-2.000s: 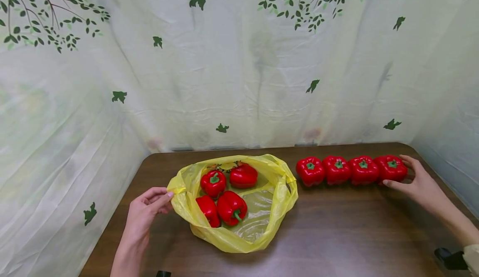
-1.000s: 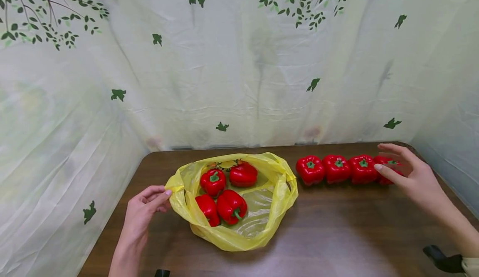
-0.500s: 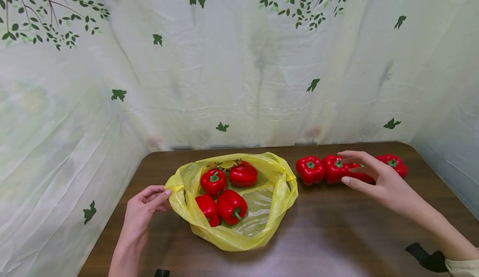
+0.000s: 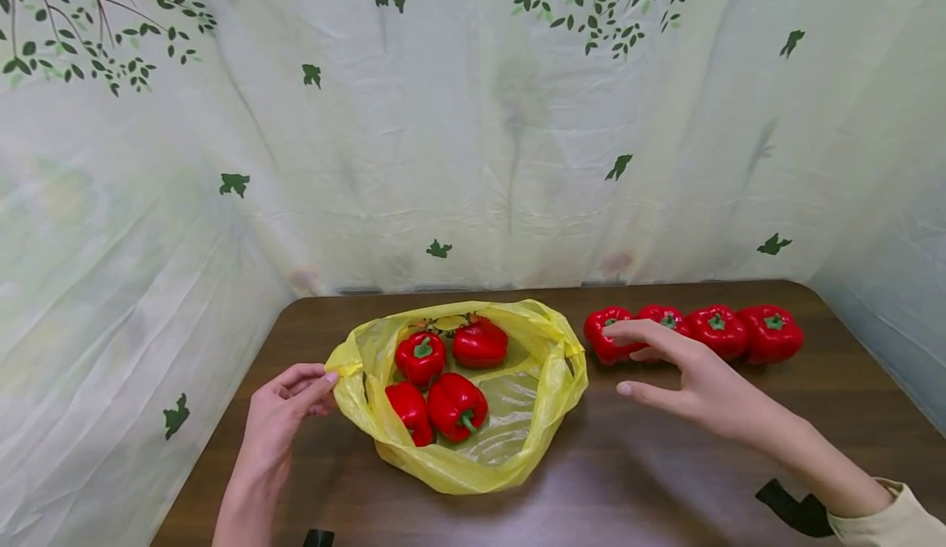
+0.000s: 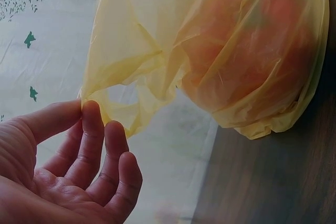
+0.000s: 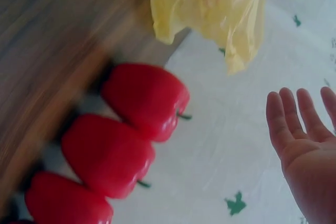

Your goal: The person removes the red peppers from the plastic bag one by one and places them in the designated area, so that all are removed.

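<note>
A yellow plastic bag (image 4: 550, 440) stands with its mouth spread wide, and several red bell peppers (image 4: 458, 407) lie inside. My left hand (image 4: 277, 424) pinches the bag's left edge between thumb and forefinger; close up in the left wrist view, that hand (image 5: 79, 166) holds the thin film by a handle loop (image 5: 113, 108). Right of the bag, several more red bell peppers (image 4: 770, 335) stand in a row, green stems up. In front of the row's left end my right hand (image 4: 702, 387) hovers with nothing in it, thumb apart from the extended fingers, partly covering the two leftmost peppers.
The brown wooden table (image 4: 628, 481) carries everything. Behind it hangs a pale curtain (image 4: 473, 202) printed with green leaves. A black wrist mount (image 4: 794, 510) sits by the right sleeve (image 4: 887, 514), and another black piece (image 4: 319, 538) shows near the left forearm.
My right hand has come off the rightmost pepper and travelled left along the row to its left end. The peppers stay in place. My left hand keeps its pinch on the bag.
</note>
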The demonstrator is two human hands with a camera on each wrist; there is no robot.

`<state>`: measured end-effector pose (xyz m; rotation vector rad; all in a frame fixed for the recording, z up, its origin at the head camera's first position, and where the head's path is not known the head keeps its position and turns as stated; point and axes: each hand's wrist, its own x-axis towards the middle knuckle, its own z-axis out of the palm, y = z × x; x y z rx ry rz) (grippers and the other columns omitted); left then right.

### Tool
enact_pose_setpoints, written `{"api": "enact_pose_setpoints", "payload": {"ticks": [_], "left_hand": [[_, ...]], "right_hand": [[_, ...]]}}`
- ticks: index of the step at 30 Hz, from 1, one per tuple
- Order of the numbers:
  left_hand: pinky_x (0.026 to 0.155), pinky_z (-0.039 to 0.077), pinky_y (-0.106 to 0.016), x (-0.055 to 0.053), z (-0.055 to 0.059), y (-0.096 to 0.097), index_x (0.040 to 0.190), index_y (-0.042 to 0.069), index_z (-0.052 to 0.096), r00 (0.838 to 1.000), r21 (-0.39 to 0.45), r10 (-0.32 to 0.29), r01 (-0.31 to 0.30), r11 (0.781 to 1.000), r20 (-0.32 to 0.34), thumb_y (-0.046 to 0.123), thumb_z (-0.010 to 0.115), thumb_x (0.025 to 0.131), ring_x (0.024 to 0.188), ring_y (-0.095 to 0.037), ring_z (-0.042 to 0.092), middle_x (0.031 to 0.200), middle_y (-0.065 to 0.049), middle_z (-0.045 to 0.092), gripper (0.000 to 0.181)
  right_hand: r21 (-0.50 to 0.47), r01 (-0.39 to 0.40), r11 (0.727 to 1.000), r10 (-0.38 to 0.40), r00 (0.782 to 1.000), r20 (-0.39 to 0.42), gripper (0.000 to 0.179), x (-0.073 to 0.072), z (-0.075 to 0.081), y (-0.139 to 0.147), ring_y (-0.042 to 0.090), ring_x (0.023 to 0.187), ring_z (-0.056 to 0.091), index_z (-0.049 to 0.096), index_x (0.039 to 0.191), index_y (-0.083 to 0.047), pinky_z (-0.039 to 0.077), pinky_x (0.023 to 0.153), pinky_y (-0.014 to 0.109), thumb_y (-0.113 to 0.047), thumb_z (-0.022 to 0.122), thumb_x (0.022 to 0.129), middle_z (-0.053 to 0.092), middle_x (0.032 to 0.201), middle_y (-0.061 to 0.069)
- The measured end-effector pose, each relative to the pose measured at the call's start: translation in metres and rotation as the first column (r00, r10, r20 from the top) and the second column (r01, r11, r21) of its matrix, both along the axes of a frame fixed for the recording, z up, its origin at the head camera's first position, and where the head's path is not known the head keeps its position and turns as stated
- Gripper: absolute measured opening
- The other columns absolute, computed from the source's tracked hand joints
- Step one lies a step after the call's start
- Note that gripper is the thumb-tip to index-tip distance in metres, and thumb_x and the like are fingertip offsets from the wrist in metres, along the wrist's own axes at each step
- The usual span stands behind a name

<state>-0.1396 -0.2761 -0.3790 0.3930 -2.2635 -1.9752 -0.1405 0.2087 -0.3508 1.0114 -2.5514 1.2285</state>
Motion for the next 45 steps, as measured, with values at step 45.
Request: {"api": "enact_pose_setpoints", "payload": {"ticks": [45], "left_hand": [[0.07,0.056,-0.034,0.0,0.0,0.001,0.101,0.002,0.067,1.0,0.001,-0.004,0.004,1.0,0.009,0.024,0.08,0.084,0.071,-0.022,0.068,0.083,-0.001,0.072,0.031]], "right_hand": [[0.192,-0.313,0.93,0.296,0.949,0.113,0.048,-0.043,-0.044,-0.163,0.011,0.126,0.047,0.055,0.137,-0.017,0.041,0.104,0.032,-0.016,0.07,0.092,0.054,0.137,-0.009]]}}
